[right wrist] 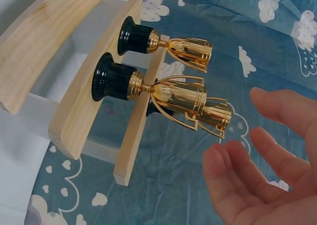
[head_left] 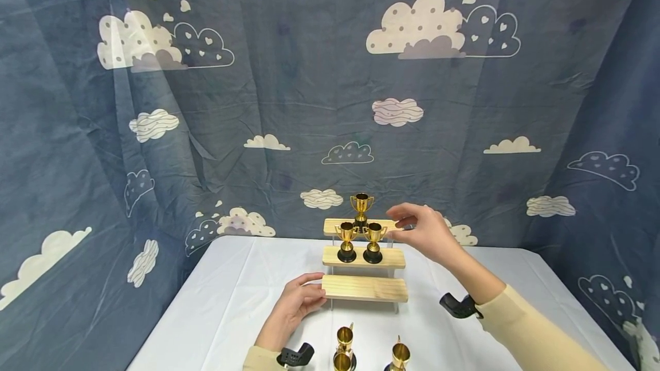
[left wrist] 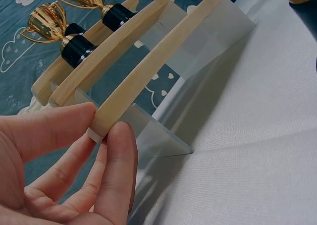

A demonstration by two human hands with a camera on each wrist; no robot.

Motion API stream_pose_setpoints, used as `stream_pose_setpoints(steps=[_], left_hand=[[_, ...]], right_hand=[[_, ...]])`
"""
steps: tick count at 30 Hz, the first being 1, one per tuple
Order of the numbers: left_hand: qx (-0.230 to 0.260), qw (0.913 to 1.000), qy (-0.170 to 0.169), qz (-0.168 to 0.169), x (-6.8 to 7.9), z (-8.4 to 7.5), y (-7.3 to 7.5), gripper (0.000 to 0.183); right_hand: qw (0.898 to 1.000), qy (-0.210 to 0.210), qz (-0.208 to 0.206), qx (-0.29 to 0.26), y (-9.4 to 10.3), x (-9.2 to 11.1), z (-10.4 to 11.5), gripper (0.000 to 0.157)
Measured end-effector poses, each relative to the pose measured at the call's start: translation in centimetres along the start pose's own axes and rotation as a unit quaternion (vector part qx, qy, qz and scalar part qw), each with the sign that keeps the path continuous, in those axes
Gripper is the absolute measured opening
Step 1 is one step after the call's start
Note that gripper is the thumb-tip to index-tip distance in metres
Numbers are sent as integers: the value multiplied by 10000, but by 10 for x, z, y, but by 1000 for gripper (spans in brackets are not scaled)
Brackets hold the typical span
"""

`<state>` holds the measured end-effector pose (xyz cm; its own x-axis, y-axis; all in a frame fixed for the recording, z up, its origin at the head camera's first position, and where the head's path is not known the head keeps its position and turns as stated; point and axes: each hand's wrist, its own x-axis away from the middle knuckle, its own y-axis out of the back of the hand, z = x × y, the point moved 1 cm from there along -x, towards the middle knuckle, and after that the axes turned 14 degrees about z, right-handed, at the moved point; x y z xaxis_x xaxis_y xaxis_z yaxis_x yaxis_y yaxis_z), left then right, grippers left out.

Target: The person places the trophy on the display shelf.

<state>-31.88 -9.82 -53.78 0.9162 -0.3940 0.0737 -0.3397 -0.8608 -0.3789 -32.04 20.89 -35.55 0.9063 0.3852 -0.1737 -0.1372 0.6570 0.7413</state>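
A display stand has three wooden boards (head_left: pixel 365 288) rising like steps on clear side panels. My left hand (head_left: pixel 295 305) pinches the left end of the lowest board (left wrist: pixel 148 69) between thumb and fingers. One gold trophy cup (head_left: pixel 362 203) with a black base stands on the top board. Two more, a left trophy cup (head_left: pixel 346 243) and a right trophy cup (head_left: pixel 373 243), stand side by side on the middle board. To the right of these cups is my right hand (head_left: pixel 425 231), its fingers loosely bent and holding nothing; in the right wrist view a gap separates it from the cups (right wrist: pixel 181 96).
In front of the stand, near the lower frame edge, are more gold trophy cups: two close together (head_left: pixel 344 336) and one farther right (head_left: pixel 400 355). A white cloth (head_left: pixel 227 291) covers the table. Behind it hangs a blue curtain (head_left: pixel 309 85) with cloud prints.
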Motion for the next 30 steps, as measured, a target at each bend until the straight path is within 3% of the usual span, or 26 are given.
stream_pose_setpoints(steps=[30], left_hand=[[18,10000,-21,54,0,1,1,58]], right_hand=[[9996,-46,142,-235,-14,32,-5,40]])
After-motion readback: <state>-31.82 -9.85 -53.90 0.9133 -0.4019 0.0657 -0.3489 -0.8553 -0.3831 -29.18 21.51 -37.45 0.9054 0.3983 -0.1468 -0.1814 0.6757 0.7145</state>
